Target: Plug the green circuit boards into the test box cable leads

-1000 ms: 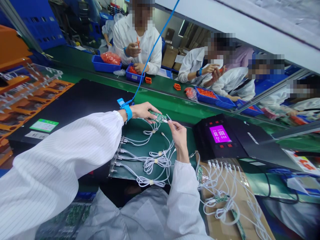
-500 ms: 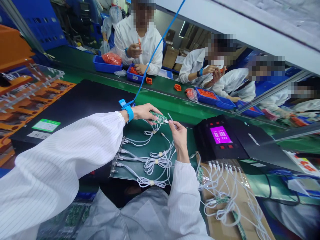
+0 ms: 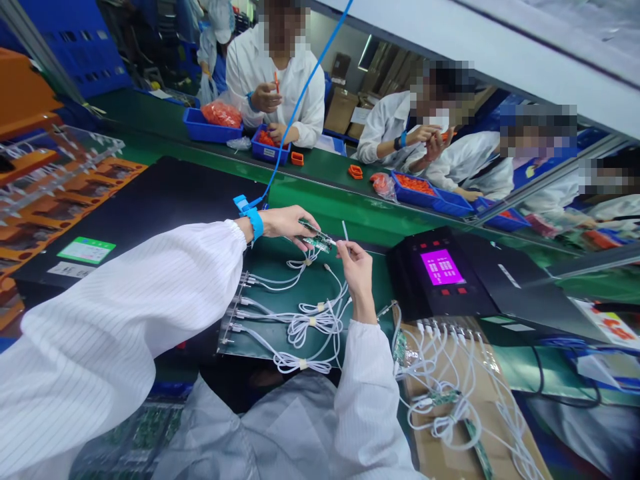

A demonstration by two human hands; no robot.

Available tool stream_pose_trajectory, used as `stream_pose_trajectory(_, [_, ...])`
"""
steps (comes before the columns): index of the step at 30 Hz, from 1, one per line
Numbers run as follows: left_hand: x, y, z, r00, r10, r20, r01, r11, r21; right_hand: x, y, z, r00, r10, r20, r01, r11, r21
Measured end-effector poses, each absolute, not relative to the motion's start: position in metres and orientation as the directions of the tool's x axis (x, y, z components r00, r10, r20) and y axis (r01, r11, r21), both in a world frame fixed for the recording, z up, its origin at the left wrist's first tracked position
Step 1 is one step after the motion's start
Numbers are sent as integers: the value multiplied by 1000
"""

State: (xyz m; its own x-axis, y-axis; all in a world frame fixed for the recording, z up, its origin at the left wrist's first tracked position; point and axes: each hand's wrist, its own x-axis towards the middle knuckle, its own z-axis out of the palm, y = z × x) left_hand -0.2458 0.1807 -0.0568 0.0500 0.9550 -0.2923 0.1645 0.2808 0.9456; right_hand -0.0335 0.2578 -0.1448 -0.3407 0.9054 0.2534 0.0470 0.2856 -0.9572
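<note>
My left hand (image 3: 295,225), with a blue wrist strap (image 3: 255,224) at its cuff, is closed on a green circuit board (image 3: 320,240) held above the green work surface. My right hand (image 3: 356,261) pinches a white cable plug (image 3: 334,244) at the board's right end. Whether the plug is seated in the board cannot be made out. A thin white stretch of cable (image 3: 345,230) sticks up behind the right fingers. Below the hands lie several coiled white cables (image 3: 313,323), tied with pale bands and plugged in at the left.
A black tester with a lit purple screen (image 3: 443,267) stands right. White cables and green boards (image 3: 477,443) lie on cardboard there. A black box (image 3: 150,213) and orange fixtures (image 3: 95,187) are left. Co-workers sit across the belt by blue bins (image 3: 210,128). A blue cord (image 3: 305,93) hangs ahead.
The circuit board has tilted in my left hand and now shows more edge-on. The cable stretch by my right fingers stands more upright. Both hands keep their hold.
</note>
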Motion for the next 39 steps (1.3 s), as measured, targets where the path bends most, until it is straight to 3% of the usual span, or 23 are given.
stream_pose_trajectory(8, [-244,180,-54,-83,975,-206,239,220,946,-34,267,-153,-358,881,310,25,341,-940])
stream_pose_trajectory(15, [-243,179,-52,-154,981,-120,274,159,949,-17,266,-151,-277,853,443,28,468,-883])
stream_pose_trajectory(18, [-245,181,-53,-156,985,-68,375,123,919,-17,251,-141,-269,842,468,40,495,-868])
stream_pose_trajectory(20, [-246,182,-55,-152,988,35,540,53,840,-22,240,-135,-285,834,472,77,510,-857])
stream_pose_trajectory(23, [-245,185,-57,-98,964,246,790,-75,608,-33,227,-133,-297,815,497,177,559,-810])
stream_pose_trajectory(25, [-241,186,-58,-57,949,310,874,-102,475,-40,220,-135,-289,802,523,216,587,-780])
stream_pose_trajectory(31, [-229,186,-57,36,960,279,937,-129,323,-57,206,-137,-275,738,616,202,671,-713])
stream_pose_trajectory(35, [-225,183,-55,44,966,255,923,-137,359,-64,198,-133,-208,712,671,180,702,-689])
stream_pose_trajectory(39, [-223,182,-54,41,974,223,897,-134,421,-70,195,-125,-103,607,788,207,788,-580])
